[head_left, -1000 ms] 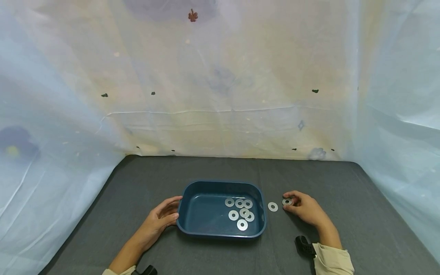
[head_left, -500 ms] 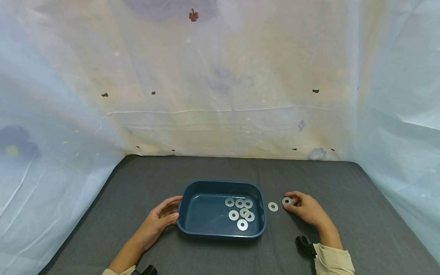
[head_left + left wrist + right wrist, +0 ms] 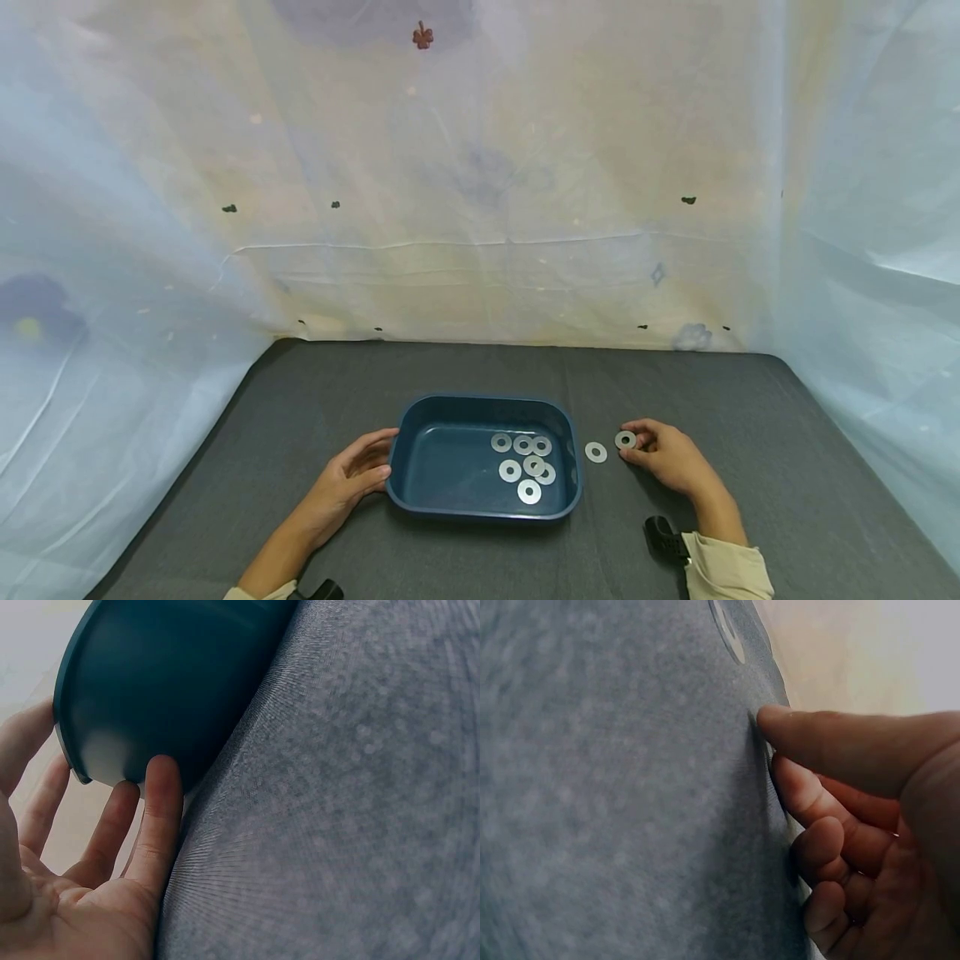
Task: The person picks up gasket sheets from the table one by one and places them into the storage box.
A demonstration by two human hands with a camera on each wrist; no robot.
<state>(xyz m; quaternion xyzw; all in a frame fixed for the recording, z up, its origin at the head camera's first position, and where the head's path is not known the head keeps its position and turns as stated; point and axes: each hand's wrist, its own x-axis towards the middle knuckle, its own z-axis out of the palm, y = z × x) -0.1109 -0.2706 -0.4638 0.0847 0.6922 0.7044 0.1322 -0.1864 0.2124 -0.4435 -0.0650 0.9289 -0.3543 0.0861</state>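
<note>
A dark blue rectangular tray (image 3: 450, 467) stands on the grey cloth, with several flat metal washers (image 3: 529, 492) lying in its right half. My left hand (image 3: 341, 479) is at the tray's left end. Its extended fingers (image 3: 161, 787) touch the end wall and rim in the left wrist view. Right of the tray, my right hand (image 3: 671, 458) pinches a washer (image 3: 618, 446) by its edge between thumb and forefinger, close over the cloth. Another washer (image 3: 596, 452) lies flat between the tray and that hand. In the right wrist view, the thumb (image 3: 810, 739) largely hides the pinched washer.
A grey cloth (image 3: 360, 375) covers the table. Pale patterned sheets (image 3: 480, 167) hang behind it and at both sides. Black wrist devices (image 3: 663, 537) sit at the light sleeves (image 3: 723, 567).
The washer at my right fingertips has turned its face more toward the head camera and now shows brighter. The left hand, the tray and the other washers stay put.
</note>
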